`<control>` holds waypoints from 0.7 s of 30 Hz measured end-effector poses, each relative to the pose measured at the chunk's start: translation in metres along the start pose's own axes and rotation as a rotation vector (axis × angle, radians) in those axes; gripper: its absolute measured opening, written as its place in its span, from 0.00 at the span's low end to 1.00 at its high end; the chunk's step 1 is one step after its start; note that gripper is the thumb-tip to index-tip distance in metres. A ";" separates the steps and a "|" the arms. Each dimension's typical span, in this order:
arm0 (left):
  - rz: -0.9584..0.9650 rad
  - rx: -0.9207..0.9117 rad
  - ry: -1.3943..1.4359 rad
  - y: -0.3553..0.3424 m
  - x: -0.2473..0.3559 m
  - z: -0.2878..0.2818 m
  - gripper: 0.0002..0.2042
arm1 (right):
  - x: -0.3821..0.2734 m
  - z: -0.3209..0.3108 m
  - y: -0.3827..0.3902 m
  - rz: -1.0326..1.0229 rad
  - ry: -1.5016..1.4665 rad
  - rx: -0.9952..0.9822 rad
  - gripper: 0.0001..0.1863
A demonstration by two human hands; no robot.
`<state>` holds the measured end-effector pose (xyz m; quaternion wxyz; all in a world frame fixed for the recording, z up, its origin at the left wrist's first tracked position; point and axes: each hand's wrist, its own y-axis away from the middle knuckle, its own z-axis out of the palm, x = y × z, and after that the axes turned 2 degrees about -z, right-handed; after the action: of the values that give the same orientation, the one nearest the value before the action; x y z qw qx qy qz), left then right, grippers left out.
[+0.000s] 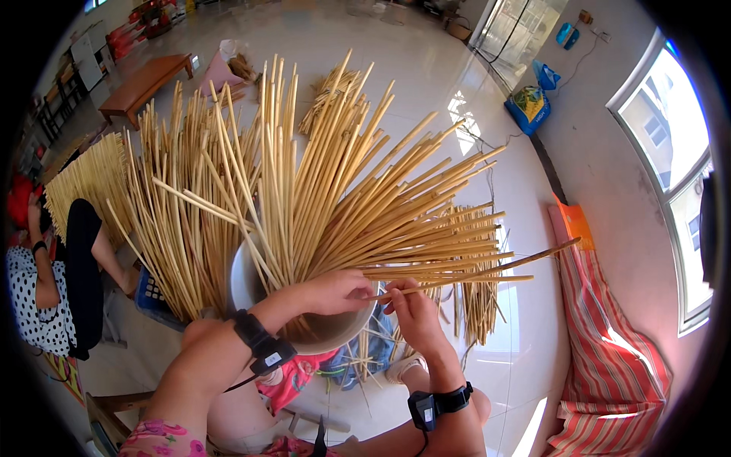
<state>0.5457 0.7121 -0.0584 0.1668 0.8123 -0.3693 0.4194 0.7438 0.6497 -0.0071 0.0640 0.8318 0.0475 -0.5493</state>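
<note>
A large fan of straw-coloured plant stalks (320,190) stands in a pale round basin (242,278) between my knees. My right hand (415,311) pinches one long, darker stalk (502,266) near its near end. That stalk reaches out to the right, past the others. Close beside it, over the basin's rim, my left hand (339,292) is closed with its fingertips curled toward the stalk's end. Whatever those fingertips hold is too small to make out. Both wrists carry black strapped devices.
More stalks stand in a blue basket (152,293) at the left, near a seated person in a dotted top (38,293). A stalk bundle (480,305) rests on the right. Striped red cloth (609,358) lies along the wall. Behind is a brown low table (145,84).
</note>
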 end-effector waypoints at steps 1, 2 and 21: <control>0.080 0.046 -0.015 0.000 0.007 -0.001 0.10 | -0.003 0.001 0.000 -0.007 -0.009 -0.004 0.11; 0.098 0.049 0.029 -0.001 0.014 -0.002 0.10 | -0.004 0.001 0.000 -0.029 0.003 -0.001 0.11; -0.164 -0.078 -0.293 0.009 -0.008 -0.015 0.11 | 0.001 -0.042 -0.001 -0.194 -0.087 0.774 0.16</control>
<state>0.5273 0.7186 -0.0562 0.1763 0.8852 -0.3381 0.2666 0.7821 0.6573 0.0077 -0.3042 0.7622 -0.0872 -0.5648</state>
